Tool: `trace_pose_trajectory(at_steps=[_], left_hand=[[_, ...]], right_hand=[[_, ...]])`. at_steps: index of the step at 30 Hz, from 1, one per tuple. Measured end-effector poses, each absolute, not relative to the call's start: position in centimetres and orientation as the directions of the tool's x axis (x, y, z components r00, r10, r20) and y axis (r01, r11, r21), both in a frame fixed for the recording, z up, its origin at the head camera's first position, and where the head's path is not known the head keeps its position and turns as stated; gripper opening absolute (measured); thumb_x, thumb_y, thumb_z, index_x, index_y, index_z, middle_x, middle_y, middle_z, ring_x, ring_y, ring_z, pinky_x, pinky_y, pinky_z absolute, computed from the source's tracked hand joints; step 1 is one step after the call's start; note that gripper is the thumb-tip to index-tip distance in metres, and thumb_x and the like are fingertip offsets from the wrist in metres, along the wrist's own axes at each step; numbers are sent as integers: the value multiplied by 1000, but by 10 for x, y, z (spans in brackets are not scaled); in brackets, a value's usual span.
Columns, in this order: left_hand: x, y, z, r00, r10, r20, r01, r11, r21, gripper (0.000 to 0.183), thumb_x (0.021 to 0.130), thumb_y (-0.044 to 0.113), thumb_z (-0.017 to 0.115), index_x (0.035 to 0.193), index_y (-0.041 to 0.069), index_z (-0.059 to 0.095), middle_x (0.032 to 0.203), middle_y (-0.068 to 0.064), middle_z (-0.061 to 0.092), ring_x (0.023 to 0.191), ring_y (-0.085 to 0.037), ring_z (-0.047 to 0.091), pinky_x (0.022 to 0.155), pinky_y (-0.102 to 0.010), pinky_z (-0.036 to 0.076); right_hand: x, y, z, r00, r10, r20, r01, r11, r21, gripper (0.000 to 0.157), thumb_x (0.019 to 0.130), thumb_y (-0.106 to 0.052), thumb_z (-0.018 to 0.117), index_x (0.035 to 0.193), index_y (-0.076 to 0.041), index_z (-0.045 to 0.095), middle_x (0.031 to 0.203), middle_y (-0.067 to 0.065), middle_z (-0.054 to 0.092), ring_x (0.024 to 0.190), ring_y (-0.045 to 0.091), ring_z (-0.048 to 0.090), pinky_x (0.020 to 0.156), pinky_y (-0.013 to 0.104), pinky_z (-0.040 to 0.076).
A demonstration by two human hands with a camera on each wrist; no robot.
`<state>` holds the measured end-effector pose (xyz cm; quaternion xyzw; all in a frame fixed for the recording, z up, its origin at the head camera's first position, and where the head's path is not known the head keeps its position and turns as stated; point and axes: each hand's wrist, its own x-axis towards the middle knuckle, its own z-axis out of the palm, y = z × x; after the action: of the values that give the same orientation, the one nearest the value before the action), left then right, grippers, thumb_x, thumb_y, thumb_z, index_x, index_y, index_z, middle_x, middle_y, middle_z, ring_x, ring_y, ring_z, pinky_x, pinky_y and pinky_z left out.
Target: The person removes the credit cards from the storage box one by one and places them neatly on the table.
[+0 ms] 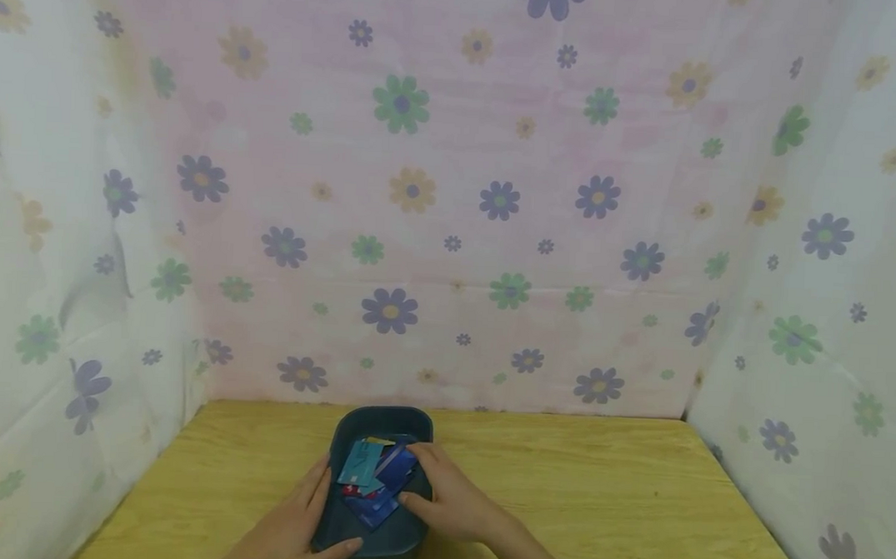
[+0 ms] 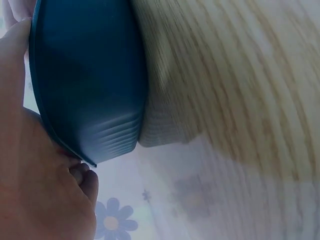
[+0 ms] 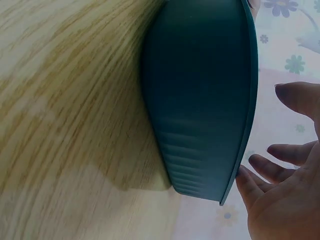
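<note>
A dark teal plastic basin (image 1: 339,529) stands on the table, with several loose cards in it. On top lies a light teal card (image 1: 362,462); blue cards (image 1: 397,469) overlap beside and below it, with red and yellow edges showing between. My left hand (image 1: 295,515) holds the basin's left side, its thumb over the near rim and its fingers along the side wall. My right hand (image 1: 453,496) reaches over the right rim with fingers spread, fingertips right at the blue cards. In the right wrist view, one finger of it meets the basin's rim (image 3: 252,95).
The wood-grain table (image 1: 596,494) extends on both sides of the basin, farther to the right. A flower-printed cloth (image 1: 465,230) rises behind the table's back edge and along its left and right sides.
</note>
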<state>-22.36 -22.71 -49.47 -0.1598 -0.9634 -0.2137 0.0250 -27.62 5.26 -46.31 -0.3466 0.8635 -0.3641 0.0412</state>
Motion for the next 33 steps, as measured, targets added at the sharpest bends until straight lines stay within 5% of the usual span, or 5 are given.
trace_pose_trajectory(at_steps=[8,15,33], left_hand=[[-222,-226,-495,-957,275,87,285,851,441,118,86,71,66,158,-11,21,168,-25,14,145,-49,35,99,-62,51],[-222,-225,-495,-961,269,71,271,848,456,118,86,71,66,158,-11,21,168,-25,13,145,-49,36,98,-60,52],[-225,-227,-500,-950,295,101,308,835,456,115,88,69,65,157,-12,22,168,-26,13,142,-51,38,95,-60,53]], right_hand=[[-276,44,-461,-774,-607,177,-543,495,-678,69,101,-34,63,155,-1,37,155,18,41,139,34,46,111,49,45],[-282,28,-462,-817,-555,155,-445,437,-782,70,96,-24,72,151,7,40,149,27,46,122,41,61,96,40,57],[-303,-21,-464,-872,-477,109,-405,579,-707,76,87,-27,82,146,5,47,138,19,50,119,32,56,93,44,55]])
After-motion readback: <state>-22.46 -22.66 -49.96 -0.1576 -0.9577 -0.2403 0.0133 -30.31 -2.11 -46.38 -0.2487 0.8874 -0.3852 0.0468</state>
